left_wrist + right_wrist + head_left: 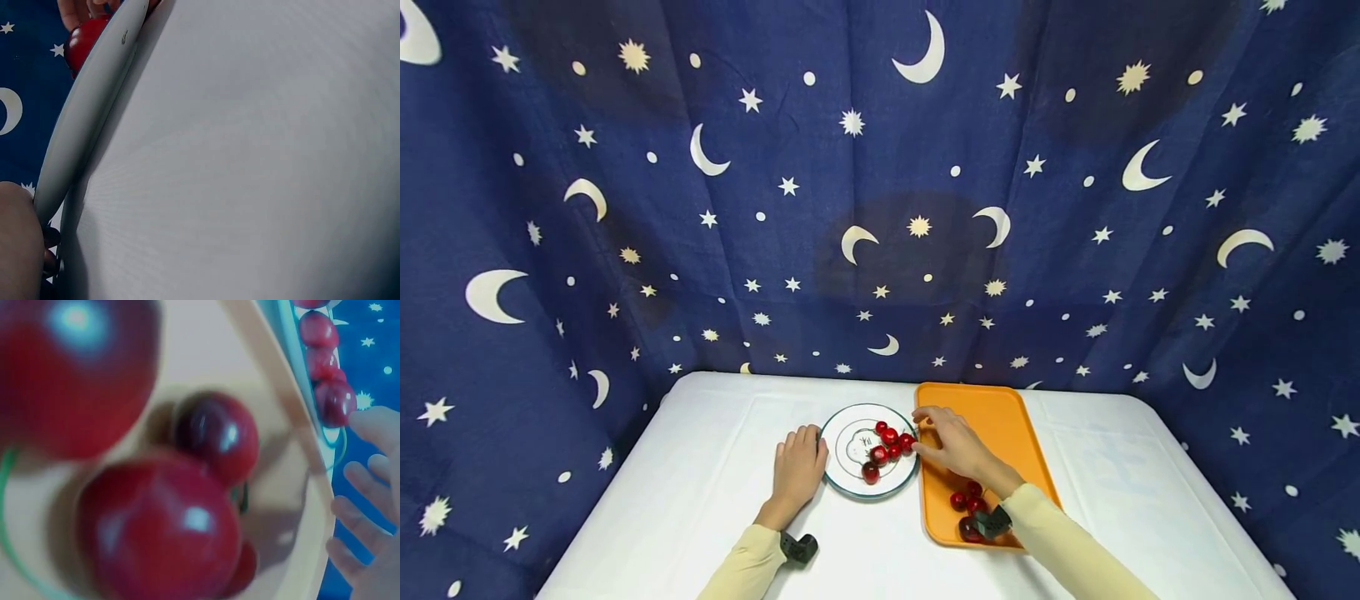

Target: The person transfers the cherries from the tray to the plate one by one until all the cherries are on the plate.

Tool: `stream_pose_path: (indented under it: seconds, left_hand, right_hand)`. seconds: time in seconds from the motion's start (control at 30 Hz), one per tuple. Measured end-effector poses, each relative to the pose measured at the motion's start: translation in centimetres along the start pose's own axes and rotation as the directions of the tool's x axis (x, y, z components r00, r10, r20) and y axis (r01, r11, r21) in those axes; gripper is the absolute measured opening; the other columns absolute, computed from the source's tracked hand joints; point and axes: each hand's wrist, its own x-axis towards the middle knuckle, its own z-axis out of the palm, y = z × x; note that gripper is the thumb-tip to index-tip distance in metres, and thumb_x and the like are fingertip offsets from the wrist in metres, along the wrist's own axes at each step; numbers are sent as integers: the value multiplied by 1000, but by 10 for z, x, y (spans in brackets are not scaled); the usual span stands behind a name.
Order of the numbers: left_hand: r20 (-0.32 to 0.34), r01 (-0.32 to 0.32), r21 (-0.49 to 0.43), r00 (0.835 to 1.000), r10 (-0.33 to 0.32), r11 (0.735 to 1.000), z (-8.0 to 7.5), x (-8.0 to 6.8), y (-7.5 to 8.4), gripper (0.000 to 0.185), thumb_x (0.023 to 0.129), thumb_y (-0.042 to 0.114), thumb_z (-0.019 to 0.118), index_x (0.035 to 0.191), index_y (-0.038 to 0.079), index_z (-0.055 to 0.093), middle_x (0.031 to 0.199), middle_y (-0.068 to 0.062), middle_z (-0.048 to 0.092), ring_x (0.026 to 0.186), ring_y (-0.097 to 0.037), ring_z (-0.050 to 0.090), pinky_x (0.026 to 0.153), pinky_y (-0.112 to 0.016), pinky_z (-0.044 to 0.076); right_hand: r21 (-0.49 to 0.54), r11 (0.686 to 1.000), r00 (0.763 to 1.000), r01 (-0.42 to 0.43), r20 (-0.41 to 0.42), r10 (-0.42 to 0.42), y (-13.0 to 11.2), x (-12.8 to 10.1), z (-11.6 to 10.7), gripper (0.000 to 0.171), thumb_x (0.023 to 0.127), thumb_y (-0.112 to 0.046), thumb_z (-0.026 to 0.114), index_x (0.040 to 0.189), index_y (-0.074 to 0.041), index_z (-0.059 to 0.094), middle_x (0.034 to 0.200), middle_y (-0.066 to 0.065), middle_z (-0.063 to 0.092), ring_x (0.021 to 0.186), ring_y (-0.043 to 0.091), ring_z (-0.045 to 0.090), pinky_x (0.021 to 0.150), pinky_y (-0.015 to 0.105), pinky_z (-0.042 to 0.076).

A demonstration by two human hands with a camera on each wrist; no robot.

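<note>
A white plate [846, 417] with a thin dark rim line holds several red cherries [878, 455] on its right half. My left hand [800, 468] rests at its left edge, thumb side against the rim. In the left wrist view the plate [81, 119] is edge-on, a cherry [84, 44] showing above its rim. Over the orange tray [992, 408], my right hand [958, 450] reaches left to the plate, thumb and forefinger apart. A fingertip lies right at the outermost cherry [335, 402] in the right wrist view, its green stem hanging down.
Several more cherries [958, 501] lie at the near end of the tray, under the right wrist; they loom large in the right wrist view. A white cloth covers the table [715, 467]. Behind it hangs a dark blue curtain [805, 250] with moons and stars.
</note>
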Motion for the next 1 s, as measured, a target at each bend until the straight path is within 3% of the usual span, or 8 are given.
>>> stream_pose_path:
  seconds: [0.13, 0.27, 0.43, 0.63, 1.0]
  left_hand:
    - [-7, -2, 2, 1000, 2, 1000, -1, -1, 0, 26, 104, 24, 52, 118, 5, 64, 106, -10, 65, 90, -23, 52, 75, -35, 34]
    - [-6, -7, 6, 1000, 7, 1000, -1, -2, -1, 25, 104, 23, 53, 118, 5, 64, 105, -9, 65, 88, -22, 51, 74, -34, 34]
    - [-5, 4, -4, 1000, -4, 1000, -3, -2, -1, 25, 104, 23, 53, 117, 5, 64, 105, -10, 65, 89, -22, 52, 75, -34, 34]
    - [-16, 0, 2, 1000, 0, 1000, -1, -1, -1, 23, 103, 23, 54, 116, 6, 64, 104, -9, 65, 88, -22, 51, 74, -34, 33]
    - [-41, -7, -4, 999, 7, 1000, 0, -2, 0, 23, 103, 23, 54, 115, 6, 64, 103, -9, 66, 86, -21, 51, 72, -33, 32]
  right_hand:
    - [-15, 999, 999, 32, 35, -32, 11, -5, -6, 40, 95, -23, 73, 128, -7, 61, 111, 5, 69, 97, 19, 63, 89, 38, 51]
    - [73, 993, 981, 97, 161, -107, 22, -10, -16, 28, 97, -18, 70, 119, -3, 64, 99, 5, 67, 81, 12, 56, 73, 24, 49]
    - [154, 979, 932, 134, 316, -177, 33, -15, -28, 22, 100, -23, 66, 115, -7, 68, 99, -1, 69, 85, 6, 57, 79, 24, 51]
    - [251, 966, 882, 52, 443, -162, 39, -22, -38, 23, 100, -27, 68, 113, -8, 69, 98, 0, 71, 82, 3, 60, 78, 20, 53]
    - [304, 953, 850, 4, 501, -164, 39, -31, -44, 30, 92, -27, 77, 116, -10, 70, 105, 7, 73, 81, 3, 58, 74, 19, 49]
